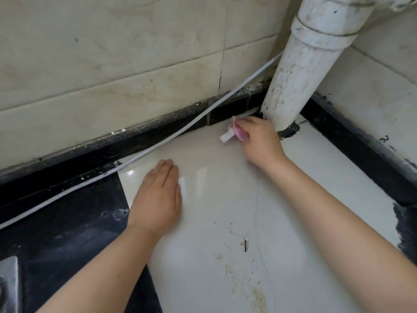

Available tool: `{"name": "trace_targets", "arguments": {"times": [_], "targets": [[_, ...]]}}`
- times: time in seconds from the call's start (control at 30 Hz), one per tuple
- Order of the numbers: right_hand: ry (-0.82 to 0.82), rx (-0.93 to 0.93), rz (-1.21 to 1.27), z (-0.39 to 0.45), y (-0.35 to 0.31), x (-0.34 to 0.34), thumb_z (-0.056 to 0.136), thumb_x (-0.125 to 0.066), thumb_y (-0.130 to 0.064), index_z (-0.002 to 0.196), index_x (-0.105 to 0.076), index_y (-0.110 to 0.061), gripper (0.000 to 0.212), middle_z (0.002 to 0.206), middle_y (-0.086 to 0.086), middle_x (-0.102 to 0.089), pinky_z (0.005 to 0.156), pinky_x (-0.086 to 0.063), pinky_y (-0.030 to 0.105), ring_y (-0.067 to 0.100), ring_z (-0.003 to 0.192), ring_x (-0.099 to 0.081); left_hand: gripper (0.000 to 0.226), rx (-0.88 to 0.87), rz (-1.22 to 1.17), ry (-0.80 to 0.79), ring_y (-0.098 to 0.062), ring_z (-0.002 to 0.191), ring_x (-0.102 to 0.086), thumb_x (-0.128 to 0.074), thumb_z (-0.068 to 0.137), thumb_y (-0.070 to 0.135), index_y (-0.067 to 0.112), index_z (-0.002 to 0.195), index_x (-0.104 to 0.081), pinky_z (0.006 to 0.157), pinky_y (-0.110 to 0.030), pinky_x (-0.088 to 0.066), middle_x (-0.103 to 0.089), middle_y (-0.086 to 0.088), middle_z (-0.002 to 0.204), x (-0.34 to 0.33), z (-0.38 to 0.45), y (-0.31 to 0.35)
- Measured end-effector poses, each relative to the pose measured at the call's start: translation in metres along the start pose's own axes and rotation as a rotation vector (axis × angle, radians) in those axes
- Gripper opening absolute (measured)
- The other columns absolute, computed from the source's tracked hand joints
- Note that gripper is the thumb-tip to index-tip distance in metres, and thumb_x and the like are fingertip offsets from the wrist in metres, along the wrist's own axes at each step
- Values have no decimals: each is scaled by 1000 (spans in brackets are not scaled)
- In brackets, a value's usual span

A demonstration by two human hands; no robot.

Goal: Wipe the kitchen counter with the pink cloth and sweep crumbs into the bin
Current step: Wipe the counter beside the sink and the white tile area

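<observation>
right hand [259, 138] fisted round bunched pink cloth [238, 131] by white pipe [300, 71] | left hand [158, 199] flat, empty, on glossy cream desk [225, 188] | tip: scrub corner firmly, drag crumbs [243, 267] forward

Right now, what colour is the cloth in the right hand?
Pink with a white tag, bunched in the right hand; the cloth shows best in the head view.

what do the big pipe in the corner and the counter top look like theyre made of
Pipe: probably plastic drain pipe, matte white, scuffed, with a moulded collar joint. Counter: looks like glazed ceramic tile or polished stone, cream and glossy, mirroring light beside the left hand.
</observation>
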State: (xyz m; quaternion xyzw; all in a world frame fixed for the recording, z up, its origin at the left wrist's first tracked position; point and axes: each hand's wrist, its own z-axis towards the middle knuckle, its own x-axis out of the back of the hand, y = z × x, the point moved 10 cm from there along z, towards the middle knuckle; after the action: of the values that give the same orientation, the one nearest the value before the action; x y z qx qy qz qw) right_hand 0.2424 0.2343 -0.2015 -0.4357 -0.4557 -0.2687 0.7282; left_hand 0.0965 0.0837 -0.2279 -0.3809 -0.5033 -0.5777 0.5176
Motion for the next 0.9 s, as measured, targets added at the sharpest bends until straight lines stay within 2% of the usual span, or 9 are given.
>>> {"name": "trace_targets", "arguments": {"times": [0.13,0.23,0.33,0.4,0.5,0.63,0.73,0.83,0.9], "targets": [[-4,-86,-177,13,-13,-18,86,-44,-5,112,-57,-8,29,127,8,-52,77,-31,31,30,105,-41,45,6,-21,7,-41,107,-57,-32,84,16,-10,109,-59,92,-54,-28,-59,-26,116,3,0,0],[-121,227,-67,-18,-60,-25,82,-48,-3,100,-65,-10,26,121,6,-59,74,-37,32,28,89,-46,45,9,-46,14,-41,108,-56,-32,85,16,-9,110,-59,95,-53,-31,-58,-27,116,4,-1,-1],[-563,512,144,-83,-96,-25,74,-44,-2,94,-72,-11,35,114,1,-65,78,-47,38,28,90,-59,44,9,-66,30,-43,106,-57,-33,84,15,-10,108,-60,101,-42,-34,-59,-27,115,4,0,-2],[-864,372,331,-98,-89,-13,77,-41,9,105,-69,-11,45,116,-9,-61,73,-48,17,0,84,-61,44,4,-75,43,-43,105,-57,-33,84,15,-11,107,-60,103,-37,-28,-59,-28,114,7,0,-2],[-626,115,453,-49,-59,3,84,-43,11,114,-63,-15,45,118,-13,-56,57,-48,16,-3,59,-59,43,-11,-47,54,-43,105,-58,-33,84,14,-11,107,-60,96,-49,-32,-60,-27,113,10,0,1],[-210,155,121,2,-62,-19,92,-45,-12,119,-60,-18,32,133,0,-51,92,-38,31,22,111,-49,44,3,-59,46,-44,108,-55,-32,85,15,-12,109,-58,93,-57,-23,-58,-28,116,10,1,0],[-285,191,19,-19,-83,-46,92,-41,-13,123,-55,-27,38,142,-9,-39,86,-26,28,23,117,-34,45,5,-67,37,-45,108,-54,-32,85,14,-13,109,-58,94,-58,-21,-57,-30,116,8,0,0],[-514,331,222,-70,-105,-42,84,-40,-6,118,-60,-24,43,135,-9,-48,92,-33,27,16,110,-42,45,6,-86,27,-46,109,-53,-32,85,15,-13,110,-57,95,-55,-21,-56,-31,117,7,0,-1],[-733,303,369,-98,-94,-28,79,-42,7,113,-64,-20,49,125,-14,-54,78,-44,15,-1,93,-53,46,4,-85,30,-46,110,-53,-31,86,16,-13,110,-57,96,-54,-23,-56,-31,117,7,0,-2]]}}
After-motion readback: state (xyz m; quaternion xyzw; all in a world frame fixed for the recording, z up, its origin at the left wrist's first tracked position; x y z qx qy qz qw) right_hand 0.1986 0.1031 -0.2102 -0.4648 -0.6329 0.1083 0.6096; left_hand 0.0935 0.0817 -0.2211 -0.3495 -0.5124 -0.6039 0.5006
